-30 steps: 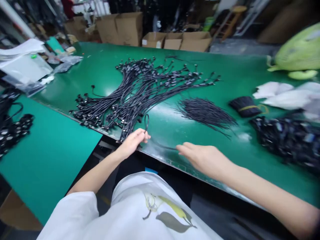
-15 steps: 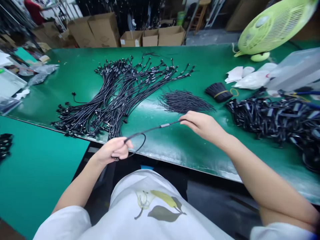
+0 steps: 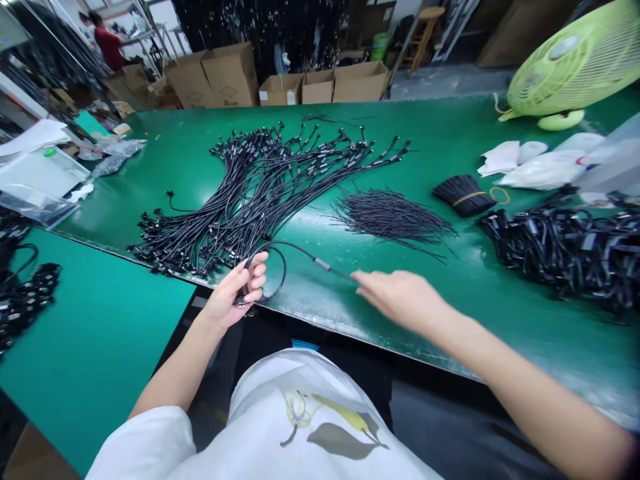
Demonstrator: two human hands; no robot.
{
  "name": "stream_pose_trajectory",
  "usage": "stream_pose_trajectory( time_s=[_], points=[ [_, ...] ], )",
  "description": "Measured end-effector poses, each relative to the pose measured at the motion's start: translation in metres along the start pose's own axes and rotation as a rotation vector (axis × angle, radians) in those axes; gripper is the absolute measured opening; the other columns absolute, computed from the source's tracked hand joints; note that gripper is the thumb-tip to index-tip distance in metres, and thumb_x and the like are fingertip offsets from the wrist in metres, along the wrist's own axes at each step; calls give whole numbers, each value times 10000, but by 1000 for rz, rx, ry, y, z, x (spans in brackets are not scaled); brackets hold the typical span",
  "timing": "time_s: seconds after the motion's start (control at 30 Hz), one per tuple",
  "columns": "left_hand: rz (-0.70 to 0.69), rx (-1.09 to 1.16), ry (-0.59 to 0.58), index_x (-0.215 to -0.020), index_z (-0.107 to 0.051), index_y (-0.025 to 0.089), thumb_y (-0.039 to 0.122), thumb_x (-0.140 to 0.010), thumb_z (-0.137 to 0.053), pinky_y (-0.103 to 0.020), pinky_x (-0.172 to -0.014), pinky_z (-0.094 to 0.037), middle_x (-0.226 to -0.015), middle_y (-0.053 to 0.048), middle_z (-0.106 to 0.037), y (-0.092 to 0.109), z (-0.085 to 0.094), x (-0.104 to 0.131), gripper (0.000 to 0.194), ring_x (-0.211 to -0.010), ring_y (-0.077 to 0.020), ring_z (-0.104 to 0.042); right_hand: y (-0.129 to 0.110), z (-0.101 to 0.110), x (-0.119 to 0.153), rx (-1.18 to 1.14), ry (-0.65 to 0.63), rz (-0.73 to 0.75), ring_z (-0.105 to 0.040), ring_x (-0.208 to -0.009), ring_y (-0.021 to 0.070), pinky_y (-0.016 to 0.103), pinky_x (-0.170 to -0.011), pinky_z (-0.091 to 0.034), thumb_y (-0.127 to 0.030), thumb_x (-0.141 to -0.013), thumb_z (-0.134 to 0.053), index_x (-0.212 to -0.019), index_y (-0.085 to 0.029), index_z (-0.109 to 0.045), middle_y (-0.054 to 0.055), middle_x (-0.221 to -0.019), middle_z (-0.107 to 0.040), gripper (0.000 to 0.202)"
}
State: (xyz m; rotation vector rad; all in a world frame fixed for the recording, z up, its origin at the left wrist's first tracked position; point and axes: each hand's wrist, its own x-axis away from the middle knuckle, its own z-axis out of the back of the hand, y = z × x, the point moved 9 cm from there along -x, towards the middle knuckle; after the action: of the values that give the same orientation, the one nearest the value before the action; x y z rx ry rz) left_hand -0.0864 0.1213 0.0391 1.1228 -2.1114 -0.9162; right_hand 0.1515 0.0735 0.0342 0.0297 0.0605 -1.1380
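Observation:
My left hand (image 3: 240, 290) holds one end of a thin black cable (image 3: 295, 252) at the near edge of the green table (image 3: 440, 127), fingers curled round a small loop of it. The cable arcs up and runs right to my right hand (image 3: 395, 297), which pinches its other end with fingers stretched forward. Just beyond my left hand lies a big fanned pile of black cables (image 3: 260, 187) with plugs at both ends. A loose heap of thin black ties (image 3: 390, 217) lies past my right hand.
A banded bundle of black ties (image 3: 463, 193) and a heap of coiled black cables (image 3: 565, 247) lie to the right. White bags (image 3: 540, 167) and a green fan (image 3: 570, 67) stand at back right. Cardboard boxes (image 3: 280, 83) line the far edge. A lower teal table (image 3: 90, 333) is left.
The cable stretched taut between my hands half a second ago now bows into a larger loop. My right hand has dropped nearer the table edge; my left hand has opened its fingers a little.

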Motion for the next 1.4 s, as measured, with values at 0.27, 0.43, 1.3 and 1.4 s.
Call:
stream_pose_trajectory(
  time_s=[0.27, 0.43, 1.3, 1.4],
  points=[
    [-51, -809, -299, -857, -660, 164, 465, -913, -525, -309, -811, -446, -833, -68, -660, -58, -63, -1, 335, -800, -177, -588, -97, 43, -7, -568, 6, 355, -596, -626, 124, 242, -600, -377, -261, -940, -474, -788, -180, -638, 25, -732, -676, 238],
    [19, -313, -190, -724, -518, 166, 546, -883, -538, -251, -559, -380, -515, 77, -361, -61, -58, -2, 412, -451, -69, -287, -33, 42, -17, -948, 492, -125, -570, -780, 164, 292, -740, -441, -430, -865, -600, -900, -182, -605, 50, -841, -632, 250],
    [105, -133, -73, -844, -492, 195, 602, -864, -525, -273, -656, -417, -554, 93, -302, -106, -60, -2, 409, -494, -85, -330, -63, -26, -24, -2307, 217, -373, -271, -438, 41, 152, -365, -270, -546, -810, -646, -704, -170, -506, -78, -561, -280, 415],
    [37, -398, -132, -975, -525, 185, 628, -858, -502, -292, -690, -417, -624, 62, -406, -96, -56, -1, 459, -565, -106, -405, -61, -8, -16, -2082, 428, -397, -490, -608, 90, 182, -383, -384, -584, -831, -593, -721, -172, -545, 35, -848, -508, 429]
  ],
)
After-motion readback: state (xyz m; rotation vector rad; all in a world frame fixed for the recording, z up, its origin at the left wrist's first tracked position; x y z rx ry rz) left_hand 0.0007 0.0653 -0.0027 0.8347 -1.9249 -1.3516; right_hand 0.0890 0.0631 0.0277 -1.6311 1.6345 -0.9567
